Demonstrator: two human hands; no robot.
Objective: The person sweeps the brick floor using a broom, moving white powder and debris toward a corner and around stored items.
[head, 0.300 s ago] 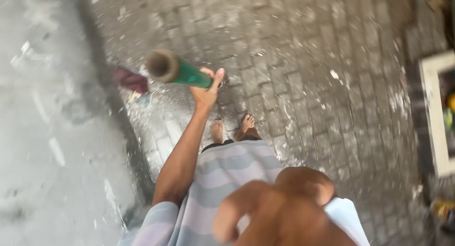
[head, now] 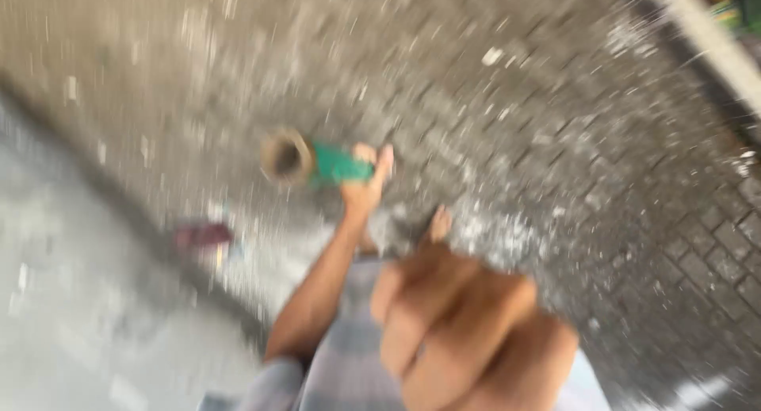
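— What fills most of the view?

— The brick paving [head: 602, 181], grey and speckled with white flecks, all of it badly blurred. Along its left edge runs a smoother, paler concrete strip [head: 63, 300], with a dark seam between the two.

— And the person?

— The striped grey-and-lilac garment [head: 349, 371] shows at the bottom edge. In front of it, very close to the camera, the right hand [head: 468, 332] looms large, its fingers curled in toward the palm; nothing can be seen inside it, and the blur hides whether it is fully clenched.

— The other arm?

— It stretches forward from the garment, and the left hand [head: 363, 181] is wrapped around a green cylinder [head: 337, 164]. The fingers close over the green part from the right end, thumb up beside it.

— Where does the cylinder sit against that grip?

— It sticks out to the left of the hand, held above the paving, with its brownish open round end [head: 285, 156] facing the camera, clear of the fingers.

— Anything smaller?

— A dark red object [head: 202, 235] lies near the seam, left of the forearm; a white-edged frame [head: 713, 38] crosses the top right corner.
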